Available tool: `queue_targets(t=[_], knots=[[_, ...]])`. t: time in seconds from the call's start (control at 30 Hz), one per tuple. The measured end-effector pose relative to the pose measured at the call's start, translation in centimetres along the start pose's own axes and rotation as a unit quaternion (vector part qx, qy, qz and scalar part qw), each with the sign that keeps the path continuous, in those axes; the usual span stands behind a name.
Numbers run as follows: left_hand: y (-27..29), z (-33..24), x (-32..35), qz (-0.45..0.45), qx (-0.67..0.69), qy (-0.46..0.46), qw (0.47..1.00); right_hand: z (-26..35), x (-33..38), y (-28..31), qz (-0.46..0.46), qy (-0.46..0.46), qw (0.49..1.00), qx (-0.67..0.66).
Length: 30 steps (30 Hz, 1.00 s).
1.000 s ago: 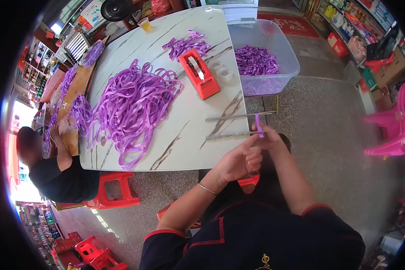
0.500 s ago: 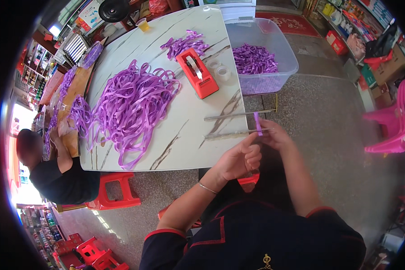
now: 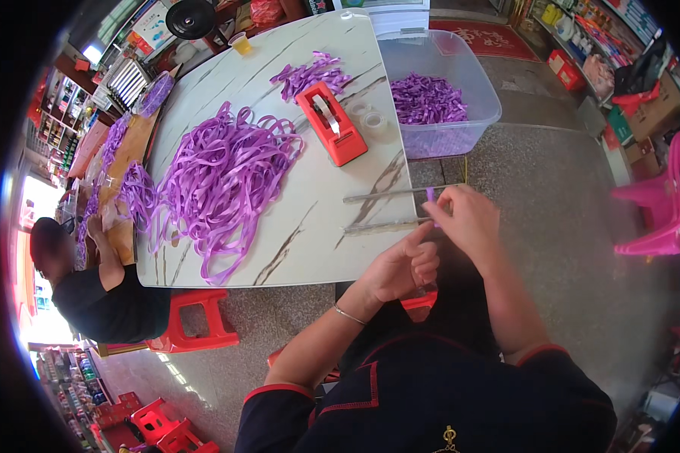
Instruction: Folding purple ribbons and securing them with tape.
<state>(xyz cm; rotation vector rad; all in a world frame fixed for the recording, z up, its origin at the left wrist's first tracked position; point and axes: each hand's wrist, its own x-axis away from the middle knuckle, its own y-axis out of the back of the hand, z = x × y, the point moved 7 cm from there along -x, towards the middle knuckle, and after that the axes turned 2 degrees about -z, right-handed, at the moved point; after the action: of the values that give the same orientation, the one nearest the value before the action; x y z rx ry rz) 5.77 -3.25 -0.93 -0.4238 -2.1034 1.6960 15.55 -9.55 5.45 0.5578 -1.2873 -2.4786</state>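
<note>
A narrow strip of shiny purple ribbon (image 3: 431, 194) spans the gap between 2 slim, straight rods, a greyish far rod (image 3: 378, 196) and a whitish near rod (image 3: 378, 229), just beyond the right edge of a white, dark-veined, marble-patterned table (image 3: 295, 253). The bare right hand (image 3: 470, 220) is bent over this strip, thumb and fingertips close together beside it; whether they pinch it, I cannot tell. The bare left hand (image 3: 402, 266) points its index finger toward the strip's lower end by the near rod, the other fingers loosely curled; whether it grips anything is hidden. On the table lie a large tangled heap of long purple ribbons (image 3: 223, 181), a red block-shaped tape dispenser (image 3: 331, 124), clear round tape rolls (image 3: 373, 119) just beside it and a smaller purple ribbon bunch (image 3: 310, 75). Beyond the right edge, a translucent plastic bin (image 3: 449, 140) holds many short purple pieces (image 3: 429, 100). At the left sits a co-worker in dark clothing (image 3: 117, 298).
</note>
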Motion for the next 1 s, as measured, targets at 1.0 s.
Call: queue_targets(t=[1.0], knots=[[-0.7,-0.2,0.3,-0.013,-0.023,-0.023,0.999,-7.2,1.2,-11.2,0.259,-0.300,0.625,-0.673]])
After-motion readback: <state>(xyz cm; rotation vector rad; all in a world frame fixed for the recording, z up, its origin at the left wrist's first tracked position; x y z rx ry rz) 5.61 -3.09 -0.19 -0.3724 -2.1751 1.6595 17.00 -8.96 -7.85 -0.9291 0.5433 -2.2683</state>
